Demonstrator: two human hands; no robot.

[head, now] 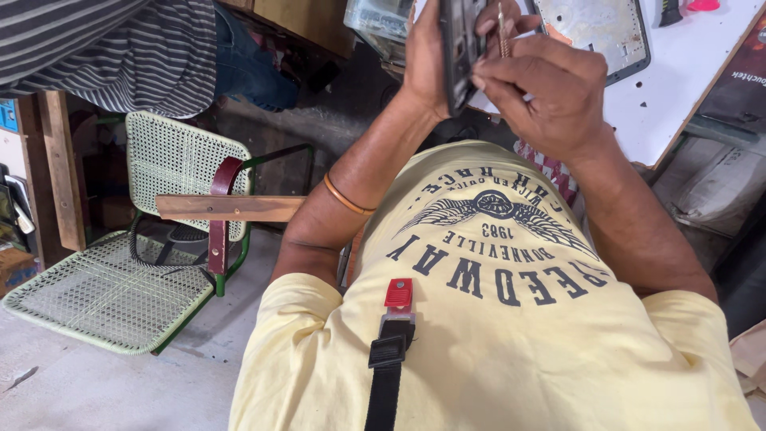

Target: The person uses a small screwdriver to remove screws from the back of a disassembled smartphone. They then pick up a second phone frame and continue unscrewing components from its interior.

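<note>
My left hand [425,68] grips a dark flat device [459,48] held on edge, near the top of the view. My right hand [550,88] is closed around a thin metal tool [503,32], a slim shaft that points up beside the device. Both hands meet above my yellow printed shirt [495,319]. A thin orange band [347,198] circles my left forearm. What the tool's tip touches is hidden behind my fingers.
A white worktop [678,72] at the upper right carries a grey tray-like panel [598,28]. A green wire-mesh chair [144,239] with a wooden armrest [227,207] stands at left. Another person in a striped shirt [120,48] is at the top left. A black strap with a red clip [395,319] hangs on my chest.
</note>
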